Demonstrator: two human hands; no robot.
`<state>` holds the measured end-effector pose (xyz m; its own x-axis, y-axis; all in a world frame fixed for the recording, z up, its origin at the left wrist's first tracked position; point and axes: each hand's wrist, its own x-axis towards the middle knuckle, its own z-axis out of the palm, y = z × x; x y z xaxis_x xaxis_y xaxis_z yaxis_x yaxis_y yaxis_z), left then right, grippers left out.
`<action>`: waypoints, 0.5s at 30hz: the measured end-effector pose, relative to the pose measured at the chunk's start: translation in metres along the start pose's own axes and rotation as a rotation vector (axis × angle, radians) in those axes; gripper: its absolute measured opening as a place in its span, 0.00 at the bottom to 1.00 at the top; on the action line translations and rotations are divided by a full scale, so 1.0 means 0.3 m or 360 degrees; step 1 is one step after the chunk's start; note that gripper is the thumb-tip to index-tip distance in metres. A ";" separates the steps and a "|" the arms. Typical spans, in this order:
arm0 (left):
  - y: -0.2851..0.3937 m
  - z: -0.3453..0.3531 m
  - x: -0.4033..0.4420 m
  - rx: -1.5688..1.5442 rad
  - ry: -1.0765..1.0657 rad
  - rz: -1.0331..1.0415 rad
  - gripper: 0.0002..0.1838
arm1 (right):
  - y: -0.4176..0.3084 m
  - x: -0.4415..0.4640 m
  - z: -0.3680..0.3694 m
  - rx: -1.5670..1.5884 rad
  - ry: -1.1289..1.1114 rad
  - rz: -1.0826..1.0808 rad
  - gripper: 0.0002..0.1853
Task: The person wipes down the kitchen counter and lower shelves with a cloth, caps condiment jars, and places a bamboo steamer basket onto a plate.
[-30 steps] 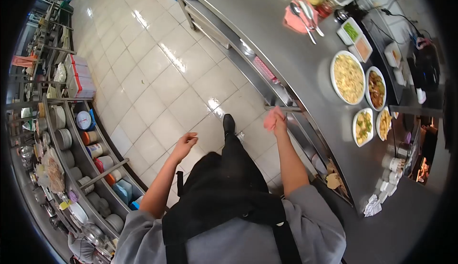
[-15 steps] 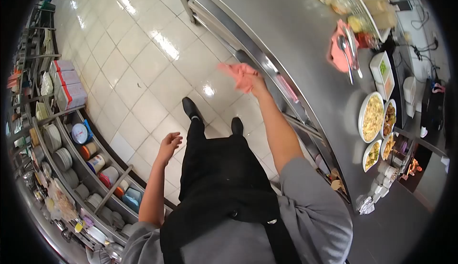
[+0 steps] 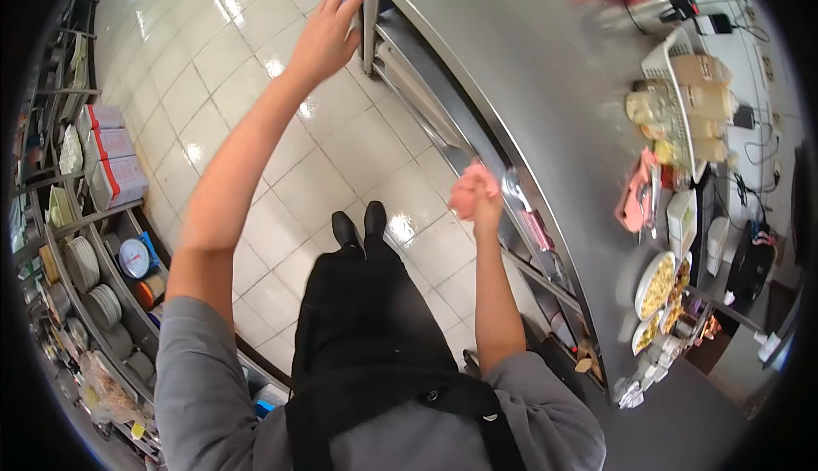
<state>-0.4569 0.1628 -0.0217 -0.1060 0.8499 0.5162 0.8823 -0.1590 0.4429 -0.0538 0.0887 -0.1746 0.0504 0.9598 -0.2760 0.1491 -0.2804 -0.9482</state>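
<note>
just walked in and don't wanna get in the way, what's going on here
A person in a black apron stands on the tiled floor beside a long metal counter. Their right hand grips a crumpled pink cloth; their left hand is raised, fingers spread, near the counter's far end, holding nothing visible. On the counter, dishes of food sit near another pink cloth with cutlery on it.

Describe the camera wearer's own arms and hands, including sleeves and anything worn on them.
Plain, loose grey sleeves end around the elbows, leaving the forearms bare. Neither the left hand nor the right hand wears a glove, and no watch or bracelet shows at either wrist. Blur makes rings hard to rule out.
</note>
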 end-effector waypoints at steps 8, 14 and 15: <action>-0.187 0.214 0.217 0.0378 0.0110 0.0338 0.37 | 0.122 0.327 0.168 -0.1636 0.0206 -0.0827 0.35; -0.271 0.297 0.214 0.0222 0.0645 0.0577 0.27 | 0.255 0.608 0.273 -0.1580 0.0165 -0.0744 0.41; -0.277 0.312 0.217 0.0218 0.0790 0.0623 0.25 | 0.254 0.642 0.280 -0.1695 0.0185 -0.0854 0.38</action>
<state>-0.4943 0.2784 -0.0934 0.0650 0.4034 0.9127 0.9457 -0.3168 0.0727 -0.1158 0.2527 -0.3132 -0.1872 0.9651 0.1829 0.9183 0.2381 -0.3162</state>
